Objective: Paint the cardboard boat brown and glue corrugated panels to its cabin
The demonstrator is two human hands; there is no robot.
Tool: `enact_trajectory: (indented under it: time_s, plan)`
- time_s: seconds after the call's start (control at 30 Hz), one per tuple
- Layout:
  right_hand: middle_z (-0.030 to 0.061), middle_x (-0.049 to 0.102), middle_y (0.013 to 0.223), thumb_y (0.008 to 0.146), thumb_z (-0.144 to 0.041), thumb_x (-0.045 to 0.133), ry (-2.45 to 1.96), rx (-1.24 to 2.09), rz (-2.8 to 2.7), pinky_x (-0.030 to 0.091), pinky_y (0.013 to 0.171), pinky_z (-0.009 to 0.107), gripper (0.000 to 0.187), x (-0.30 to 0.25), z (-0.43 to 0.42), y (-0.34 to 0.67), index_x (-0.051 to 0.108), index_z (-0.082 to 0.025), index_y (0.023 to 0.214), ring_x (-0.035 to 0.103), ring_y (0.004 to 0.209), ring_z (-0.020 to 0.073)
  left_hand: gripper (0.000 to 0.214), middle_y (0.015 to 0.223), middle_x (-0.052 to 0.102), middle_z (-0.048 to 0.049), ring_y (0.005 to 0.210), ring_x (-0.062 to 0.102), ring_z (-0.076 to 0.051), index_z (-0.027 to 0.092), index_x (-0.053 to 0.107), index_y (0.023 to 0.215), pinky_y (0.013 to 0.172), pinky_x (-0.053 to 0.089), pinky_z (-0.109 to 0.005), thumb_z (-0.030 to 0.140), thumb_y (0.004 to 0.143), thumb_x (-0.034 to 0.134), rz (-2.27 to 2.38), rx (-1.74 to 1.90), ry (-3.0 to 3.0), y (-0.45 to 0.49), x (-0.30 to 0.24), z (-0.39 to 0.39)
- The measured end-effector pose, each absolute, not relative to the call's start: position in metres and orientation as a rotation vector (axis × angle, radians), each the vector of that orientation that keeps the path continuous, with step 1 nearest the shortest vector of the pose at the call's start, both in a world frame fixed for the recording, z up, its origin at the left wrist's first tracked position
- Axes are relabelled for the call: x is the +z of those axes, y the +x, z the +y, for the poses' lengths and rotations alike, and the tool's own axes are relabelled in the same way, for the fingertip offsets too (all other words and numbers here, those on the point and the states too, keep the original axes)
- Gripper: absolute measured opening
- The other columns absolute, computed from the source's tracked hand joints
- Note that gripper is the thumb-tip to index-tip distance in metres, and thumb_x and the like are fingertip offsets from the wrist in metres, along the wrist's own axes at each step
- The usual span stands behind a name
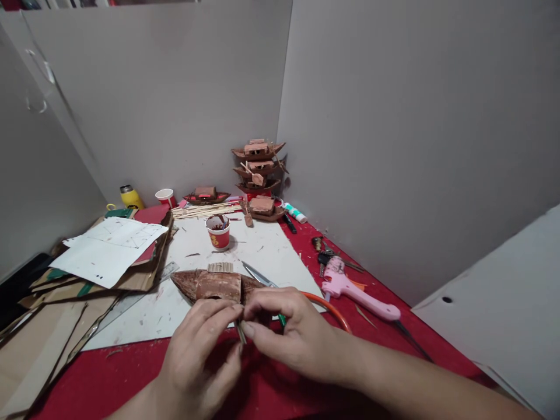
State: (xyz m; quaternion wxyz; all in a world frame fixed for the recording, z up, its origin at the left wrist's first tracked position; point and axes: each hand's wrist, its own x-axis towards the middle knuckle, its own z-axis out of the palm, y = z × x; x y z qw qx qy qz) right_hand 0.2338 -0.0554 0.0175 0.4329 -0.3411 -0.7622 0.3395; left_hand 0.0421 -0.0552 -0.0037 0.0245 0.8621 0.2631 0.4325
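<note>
On the red-covered bench (87, 373), left fingers (221, 318) and right fingers (265, 340) clamp thin sticks (241, 333); overly hard squeezing could snap them

A bottle (130, 198) is standing near a wall (175, 99); paper (109, 251) is lying on cardboard (146, 274); keys (325, 257) are resting on red cloth (105, 379).

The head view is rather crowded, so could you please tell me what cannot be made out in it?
Head view:
- Nearest model boat: its right end, hidden behind the right hand.
- Thin strip at the fingertips: its upper end, covered by fingers.
- Scissors: their handle end, partly behind the right hand.
- White paper, left pile: its marks, too small to read.
</note>
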Motion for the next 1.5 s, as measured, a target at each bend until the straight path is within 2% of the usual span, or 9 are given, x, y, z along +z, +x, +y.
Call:
enact_trajectory:
  time_s: [0.2,0.37,0.6,0.8,0.93,1.1,1.3,1.5]
  plan:
    - [-0.0034,0.054,0.059,0.081,-0.014,0.055,-0.902,0.896,-1.895,0.039,0.05,0.018,0.013,0.014,-0.054,0.233,0.064,-0.014,0.073,0.047,0.052,0.0078,0.053,0.11,0.064,-0.0113,0.104,0.06,-0.02,0.019,0.05,0.127,0.091,0.052,-0.032,0.002,0.078,0.06,0.811,1.278,2.754,0.04,-0.007,-0.053]
    - [-0.0031,0.055,0.061,0.082,-0.013,0.054,-0.874,0.875,-1.917,0.039,0.052,0.018,0.014,0.012,-0.055,0.235,0.065,-0.014,0.075,0.047,0.054,0.0075,0.06,0.113,0.061,-0.0136,0.106,0.057,-0.021,0.017,0.046,0.134,0.091,0.051,-0.035,0.0,0.078,0.06,0.808,1.237,2.834,0.038,-0.011,-0.051]
    - [-0.0065,0.044,0.055,0.075,-0.011,0.055,-0.898,1.004,-1.858,0.033,0.046,0.016,0.013,0.013,-0.053,0.235,0.054,-0.015,0.063,0.039,0.049,0.0054,0.068,0.113,0.061,-0.0139,0.106,0.058,-0.023,0.02,0.04,0.141,0.089,0.052,-0.036,0.0,0.078,0.06,0.796,1.204,2.905,0.038,-0.015,-0.053]
    - [-0.0061,0.045,0.054,0.068,-0.009,0.053,-0.89,1.067,-1.737,0.033,0.046,0.017,0.009,0.014,-0.052,0.234,0.053,-0.016,0.062,0.038,0.049,0.0058,0.058,0.114,0.064,-0.0098,0.108,0.06,-0.021,0.024,0.049,0.131,0.092,0.052,-0.035,0.004,0.079,0.062,0.824,1.298,2.661,0.041,-0.005,-0.057]
    - [-0.0054,0.047,0.056,0.07,-0.008,0.054,-0.904,1.011,-1.751,0.035,0.048,0.018,0.01,0.013,-0.053,0.234,0.054,-0.016,0.064,0.041,0.05,0.0065,0.048,0.121,0.065,-0.0071,0.109,0.063,-0.021,0.027,0.053,0.127,0.094,0.053,-0.037,0.016,0.082,0.063,1.012,1.24,2.306,0.039,0.002,-0.059]
    - [-0.0048,0.05,0.054,0.076,-0.011,0.054,-0.827,0.867,-1.859,0.037,0.046,0.016,0.01,0.01,-0.056,0.23,0.056,-0.016,0.067,0.045,0.046,0.0064,0.032,0.108,0.073,-0.0091,0.095,0.071,-0.022,0.019,0.065,0.114,0.086,0.058,-0.034,0.027,0.083,0.064,1.168,1.126,2.183,0.041,0.004,-0.061]
    - [-0.0029,0.056,0.056,0.08,-0.012,0.053,-0.775,0.791,-1.949,0.041,0.048,0.016,0.013,0.006,-0.058,0.229,0.057,-0.016,0.069,0.049,0.048,0.0067,0.038,0.121,0.069,-0.012,0.11,0.066,-0.022,0.017,0.061,0.125,0.095,0.053,-0.036,0.029,0.091,0.051,1.132,0.925,2.248,0.041,0.005,-0.062]
    - [-0.0043,0.053,0.056,0.079,-0.011,0.054,-0.798,0.858,-1.985,0.039,0.046,0.015,0.01,0.003,-0.059,0.231,0.057,-0.017,0.072,0.047,0.047,0.0064,0.039,0.125,0.066,-0.0121,0.118,0.06,-0.026,0.02,0.064,0.123,0.101,0.048,-0.044,0.027,0.085,0.057,1.14,0.876,2.23,0.036,0.004,-0.061]
